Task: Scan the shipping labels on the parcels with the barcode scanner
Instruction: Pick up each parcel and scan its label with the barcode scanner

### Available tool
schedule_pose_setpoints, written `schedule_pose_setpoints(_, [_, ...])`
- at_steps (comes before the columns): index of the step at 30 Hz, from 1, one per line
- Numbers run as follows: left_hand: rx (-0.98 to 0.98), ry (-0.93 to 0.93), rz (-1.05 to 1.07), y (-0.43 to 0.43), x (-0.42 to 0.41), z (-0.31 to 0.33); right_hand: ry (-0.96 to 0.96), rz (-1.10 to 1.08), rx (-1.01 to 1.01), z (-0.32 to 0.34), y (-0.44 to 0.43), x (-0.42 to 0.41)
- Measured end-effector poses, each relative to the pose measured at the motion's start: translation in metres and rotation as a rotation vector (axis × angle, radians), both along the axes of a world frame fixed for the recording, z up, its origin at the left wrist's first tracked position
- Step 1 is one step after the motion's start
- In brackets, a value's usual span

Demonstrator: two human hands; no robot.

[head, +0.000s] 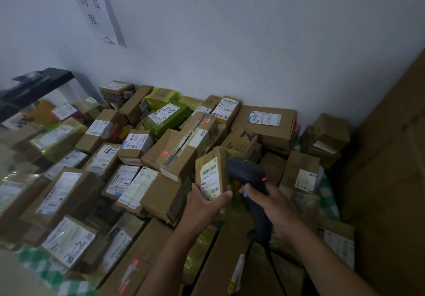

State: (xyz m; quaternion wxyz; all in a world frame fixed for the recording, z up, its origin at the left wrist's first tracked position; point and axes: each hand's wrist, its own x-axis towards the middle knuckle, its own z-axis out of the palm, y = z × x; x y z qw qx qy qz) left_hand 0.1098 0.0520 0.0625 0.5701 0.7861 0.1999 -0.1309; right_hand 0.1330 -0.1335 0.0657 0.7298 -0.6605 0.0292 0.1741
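My left hand [207,203] grips a small tape-wrapped brown parcel [221,157] from below, upright above the parcel heap [177,157]. Its white shipping label [209,176] shows black barcodes. My right hand [273,208] is wrapped around the dark scanner [246,171], just beside the parcel's right edge.

Just the one head cam here, riding on the person's head, looking forward and down, tilting a bit, sitting close over the parcel pile [174,153] and catching the wall [253,42] behind.
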Motion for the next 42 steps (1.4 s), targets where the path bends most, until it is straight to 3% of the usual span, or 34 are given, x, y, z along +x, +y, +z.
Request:
schedule_pose_setpoints(3, [0.054, 0.002, 0.037, 0.007, 0.005, -0.007, -0.004, 0.046, -0.093, -0.004, -0.004, 0.003])
schedule_pose_setpoints(9, [0.477, -0.037, -0.057, 0.020, 0.026, -0.037, 0.149, -0.105, -0.001, -0.015, -0.017, 0.010])
schedule_pose_setpoints(16, [0.842, -0.058, -0.290, 0.024, 0.043, -0.074, 0.105, -0.166, -0.053, -0.015, -0.037, 0.017])
schedule_pose_setpoints(30, [0.791, 0.033, -0.359, 0.006, 0.043, -0.122, 0.102, -0.145, -0.093, -0.019, -0.041, 0.012])
schedule_pose_setpoints(32, [0.773, -0.059, -0.343, 0.003, 0.043, -0.105, 0.093, -0.138, -0.107, -0.019, -0.042, 0.012])
schedule_pose_setpoints(36, [0.987, -0.683, -0.205, 0.007, 0.049, -0.060, 0.065, -0.110, -0.130, -0.012, -0.038, 0.017])
schedule_pose_setpoints(38, [1.082, -0.832, -0.077, 0.019, 0.060, -0.042, 0.052, -0.098, -0.129, -0.007, -0.034, 0.021])
schedule_pose_setpoints(40, [1.136, -0.671, 0.029, 0.032, 0.073, -0.025, 0.032, -0.097, -0.108, -0.003, -0.030, 0.024])
schedule_pose_setpoints(42, [1.107, -0.364, 0.078, 0.045, 0.086, -0.015, 0.014, -0.096, -0.086, 0.001, -0.026, 0.027])
